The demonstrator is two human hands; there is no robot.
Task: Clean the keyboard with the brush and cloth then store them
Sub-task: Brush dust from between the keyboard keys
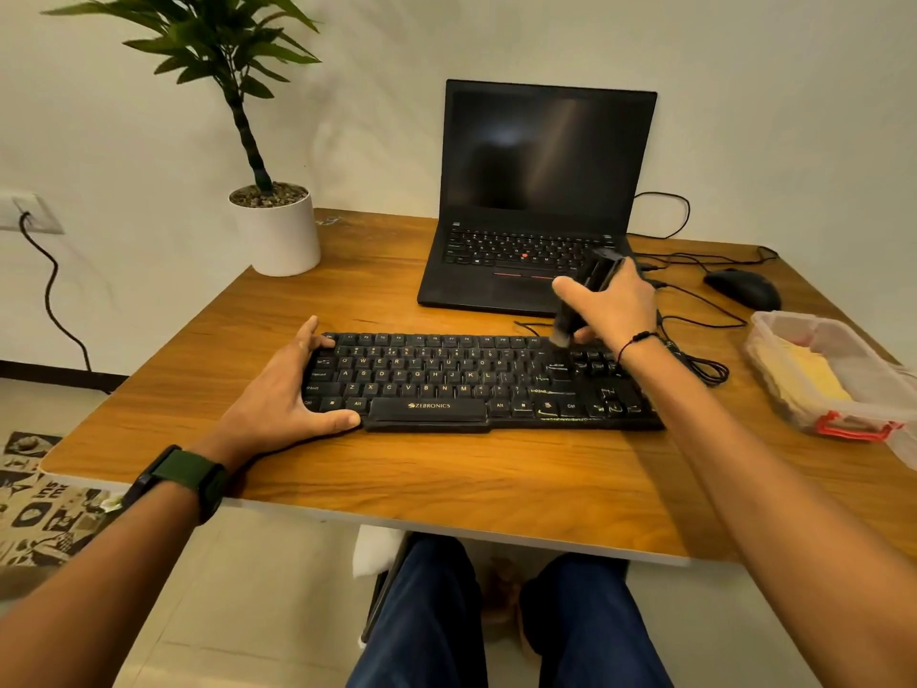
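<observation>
Laptop (536,201) just behind keyboard (476,384)

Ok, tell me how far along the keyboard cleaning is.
Early stage. Nothing looks finished. In hand: the right hand grips the brush, bristles down on the keyboard near its upper right keys, while the left hand steadies its left end. Left: wiping with the yellow cloth, which lies in the open plastic container, then storing both.
</observation>
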